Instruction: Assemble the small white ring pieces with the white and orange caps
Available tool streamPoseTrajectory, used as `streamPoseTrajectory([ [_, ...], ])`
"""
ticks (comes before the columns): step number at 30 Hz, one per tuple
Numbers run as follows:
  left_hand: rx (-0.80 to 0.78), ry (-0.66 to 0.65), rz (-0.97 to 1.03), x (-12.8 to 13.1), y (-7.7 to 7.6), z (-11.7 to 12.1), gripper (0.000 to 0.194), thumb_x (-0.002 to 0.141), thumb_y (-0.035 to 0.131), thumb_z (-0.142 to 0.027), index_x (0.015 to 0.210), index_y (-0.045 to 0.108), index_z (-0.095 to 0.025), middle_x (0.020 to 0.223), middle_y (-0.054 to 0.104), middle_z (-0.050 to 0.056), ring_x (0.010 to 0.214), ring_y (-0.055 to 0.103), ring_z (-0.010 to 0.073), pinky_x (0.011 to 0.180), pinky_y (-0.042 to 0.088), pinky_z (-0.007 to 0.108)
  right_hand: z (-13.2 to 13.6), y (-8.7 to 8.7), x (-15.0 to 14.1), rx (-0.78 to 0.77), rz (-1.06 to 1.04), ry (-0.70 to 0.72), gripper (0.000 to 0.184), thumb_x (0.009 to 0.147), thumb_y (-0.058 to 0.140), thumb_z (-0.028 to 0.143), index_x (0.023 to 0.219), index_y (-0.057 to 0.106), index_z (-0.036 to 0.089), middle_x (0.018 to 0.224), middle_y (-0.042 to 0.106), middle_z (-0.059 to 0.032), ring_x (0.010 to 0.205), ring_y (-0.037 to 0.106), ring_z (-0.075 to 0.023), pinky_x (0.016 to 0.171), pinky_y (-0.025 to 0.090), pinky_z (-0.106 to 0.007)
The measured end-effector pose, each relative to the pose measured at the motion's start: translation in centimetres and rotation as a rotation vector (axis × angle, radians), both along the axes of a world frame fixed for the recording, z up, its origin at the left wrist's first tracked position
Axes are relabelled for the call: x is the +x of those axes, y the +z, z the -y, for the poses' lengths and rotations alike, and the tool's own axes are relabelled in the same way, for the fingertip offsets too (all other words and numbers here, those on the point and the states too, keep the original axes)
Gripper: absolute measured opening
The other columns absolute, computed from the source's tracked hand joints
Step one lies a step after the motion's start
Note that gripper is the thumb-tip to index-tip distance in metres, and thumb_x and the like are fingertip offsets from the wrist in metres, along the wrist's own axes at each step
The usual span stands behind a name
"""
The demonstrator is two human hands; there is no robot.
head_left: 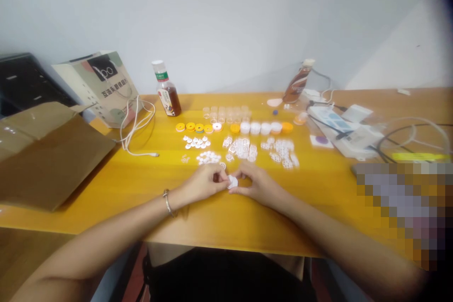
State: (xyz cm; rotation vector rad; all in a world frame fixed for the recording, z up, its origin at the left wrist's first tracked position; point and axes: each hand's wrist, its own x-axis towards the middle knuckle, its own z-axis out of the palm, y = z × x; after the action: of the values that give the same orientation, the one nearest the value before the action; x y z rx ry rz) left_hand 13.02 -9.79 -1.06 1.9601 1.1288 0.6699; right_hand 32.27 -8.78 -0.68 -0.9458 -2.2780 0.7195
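Between my two hands, just above the near part of the table, is a small white plastic piece; its exact kind is too blurred to make out. My left hand pinches it from the left, thumb against fingertips. From the right, my right hand closes thumb and fingers on its other edge. Right beyond my hands lie small white round pieces and white openwork discs. More openwork pieces are heaped to the right. Small white parts with stems lie farther left.
Yellow and white round caps form a row, with white ones rightward and clear cups behind. Two bottles stand at the back. A cardboard box, paper bag and white cable are left; power strips right.
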Motion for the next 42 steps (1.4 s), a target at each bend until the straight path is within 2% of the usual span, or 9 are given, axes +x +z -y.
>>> streamPoseTrajectory([
  [8, 0.048, -0.005, -0.120, 0.5, 0.9, 0.1, 0.012, 0.074, 0.057, -0.020, 0.064, 0.056, -0.014, 0.064, 0.053, -0.002, 0.056, 0.046, 0.0081, 0.052, 0.033, 0.020, 0.0, 0.1, 0.0, 0.004, -0.022, 0.022, 0.019, 0.068, 0.072, 0.027, 0.072, 0.054, 0.019, 0.073, 0.055, -0.0001, 0.069, 0.051, -0.0136, 0.062, 0.041, -0.026],
  [15, 0.116, -0.059, -0.264, 0.6, 1.9, -1.4, 0.016, 0.071, 0.060, -0.023, 0.074, 0.046, -0.017, 0.070, 0.051, -0.001, 0.060, 0.044, 0.0100, 0.052, 0.034, 0.021, -0.1, -0.1, 0.0, -0.008, -0.013, 0.028, 0.018, 0.068, 0.071, 0.029, 0.074, 0.057, 0.019, 0.077, 0.057, -0.0018, 0.071, 0.053, -0.0151, 0.065, 0.042, -0.028],
  [22, -0.020, -0.206, -0.457, 0.8, 3.3, -2.7, 0.022, 0.068, 0.062, -0.028, 0.080, 0.047, -0.017, 0.072, 0.054, 0.000, 0.055, 0.044, 0.0100, 0.047, 0.032, 0.021, -0.1, 0.0, 0.0, -0.019, -0.020, 0.023, 0.019, 0.068, 0.071, 0.028, 0.073, 0.056, 0.019, 0.079, 0.058, -0.0027, 0.073, 0.054, -0.0163, 0.066, 0.043, -0.029],
  [28, 0.055, -0.142, -0.466, 0.9, 3.5, -1.8, 0.015, 0.071, 0.060, -0.026, 0.081, 0.053, -0.018, 0.073, 0.057, 0.001, 0.063, 0.050, 0.0135, 0.054, 0.036, 0.023, 0.0, 0.0, 0.0, -0.008, -0.016, 0.009, 0.020, 0.067, 0.072, 0.029, 0.073, 0.056, 0.019, 0.075, 0.057, -0.0011, 0.071, 0.053, -0.0155, 0.064, 0.042, -0.027],
  [35, 0.228, -0.066, -0.388, 0.8, 2.6, -0.5, 0.003, 0.075, 0.059, -0.022, 0.077, 0.059, -0.019, 0.077, 0.061, 0.000, 0.072, 0.054, 0.0149, 0.065, 0.038, 0.026, -0.1, -0.2, 0.0, -0.022, -0.023, 0.020, 0.018, 0.068, 0.071, 0.028, 0.072, 0.056, 0.019, 0.075, 0.057, -0.0015, 0.072, 0.054, -0.0155, 0.066, 0.043, -0.028],
  [42, 0.255, -0.104, -0.355, 1.0, 2.8, -0.2, 0.003, 0.076, 0.058, -0.018, 0.077, 0.061, -0.019, 0.076, 0.062, 0.000, 0.074, 0.055, 0.0149, 0.069, 0.039, 0.026, 0.1, -0.3, 0.0, 0.012, -0.033, -0.016, 0.019, 0.067, 0.071, 0.027, 0.076, 0.056, 0.019, 0.075, 0.056, -0.0010, 0.070, 0.053, -0.0147, 0.064, 0.043, -0.026],
])
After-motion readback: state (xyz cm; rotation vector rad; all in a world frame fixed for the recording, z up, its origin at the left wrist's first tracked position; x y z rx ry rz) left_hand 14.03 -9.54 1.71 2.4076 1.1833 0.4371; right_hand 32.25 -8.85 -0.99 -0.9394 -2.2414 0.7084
